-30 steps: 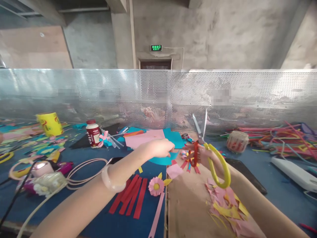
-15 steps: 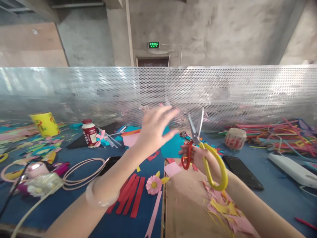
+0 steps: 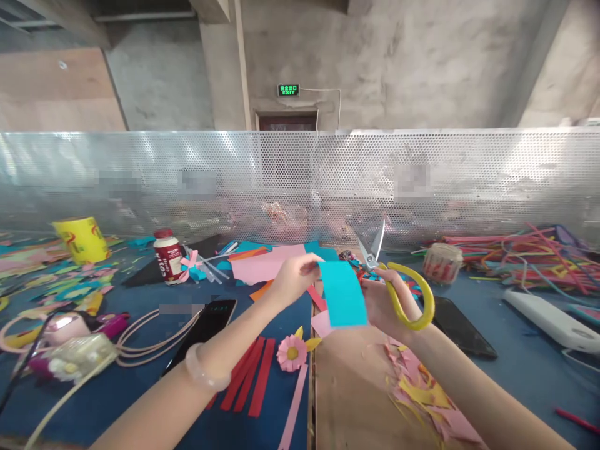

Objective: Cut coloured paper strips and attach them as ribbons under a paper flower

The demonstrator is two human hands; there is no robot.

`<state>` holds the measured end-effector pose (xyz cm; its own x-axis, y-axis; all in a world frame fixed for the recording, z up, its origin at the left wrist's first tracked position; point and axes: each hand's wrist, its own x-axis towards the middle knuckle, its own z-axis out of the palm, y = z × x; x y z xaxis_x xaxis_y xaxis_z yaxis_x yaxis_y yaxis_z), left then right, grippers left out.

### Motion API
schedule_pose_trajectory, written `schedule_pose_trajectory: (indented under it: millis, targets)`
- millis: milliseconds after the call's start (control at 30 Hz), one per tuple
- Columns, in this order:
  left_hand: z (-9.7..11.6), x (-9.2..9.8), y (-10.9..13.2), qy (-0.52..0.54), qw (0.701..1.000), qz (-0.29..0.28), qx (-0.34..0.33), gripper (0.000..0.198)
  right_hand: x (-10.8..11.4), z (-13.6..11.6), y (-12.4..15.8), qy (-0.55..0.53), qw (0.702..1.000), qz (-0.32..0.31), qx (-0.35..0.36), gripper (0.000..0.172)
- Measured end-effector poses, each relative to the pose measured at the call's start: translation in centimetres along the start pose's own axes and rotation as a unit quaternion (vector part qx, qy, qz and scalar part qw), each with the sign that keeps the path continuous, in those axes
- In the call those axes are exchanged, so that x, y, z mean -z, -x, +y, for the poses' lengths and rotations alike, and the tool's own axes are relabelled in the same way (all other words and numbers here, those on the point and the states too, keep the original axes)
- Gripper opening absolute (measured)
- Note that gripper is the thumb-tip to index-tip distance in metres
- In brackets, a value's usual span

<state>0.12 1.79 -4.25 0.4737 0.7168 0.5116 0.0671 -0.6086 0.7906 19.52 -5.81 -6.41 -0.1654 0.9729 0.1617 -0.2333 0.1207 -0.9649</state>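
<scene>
Left hand (image 3: 296,278), fingers pinching turquoise paper (image 3: 344,295); right hand (image 3: 390,309), fingers round yellow-handled scissors (image 3: 372,258) — hold it taut, steady

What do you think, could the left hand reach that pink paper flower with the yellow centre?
Probably yes: the pink paper flower lies uncovered near the left hand, though that hand seems to hold a bright blue rectangular paper sheet.

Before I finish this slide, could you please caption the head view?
Left hand holds blue paper; right hand holds open scissors.
</scene>
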Motion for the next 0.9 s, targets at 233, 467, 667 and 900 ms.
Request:
schedule_pose_trajectory:
  millis: [233,467,667,900]
  targets:
    - [1.2,2.1,-2.3,0.209,0.959,0.117,0.149,0.015,-0.1,2.4,0.0,0.006,0.999,0.002,-0.039,0.025]
    - [2.4,3.6,-3.2,0.176,0.966,0.185,0.05,0.017,-2.3,2.0,1.3,0.22,0.973,-0.03,-0.065,0.022]
    - [3.7,3.6,-2.8,0.145,0.974,0.175,0.027,0.02,-3.6,2.0,1.6,0.254,0.964,-0.051,-0.057,0.014]
    - [4.1,2.5,-2.5,0.093,0.983,0.158,0.022,0.022,-3.8,2.9,1.5,0.21,0.974,-0.05,-0.065,0.019]
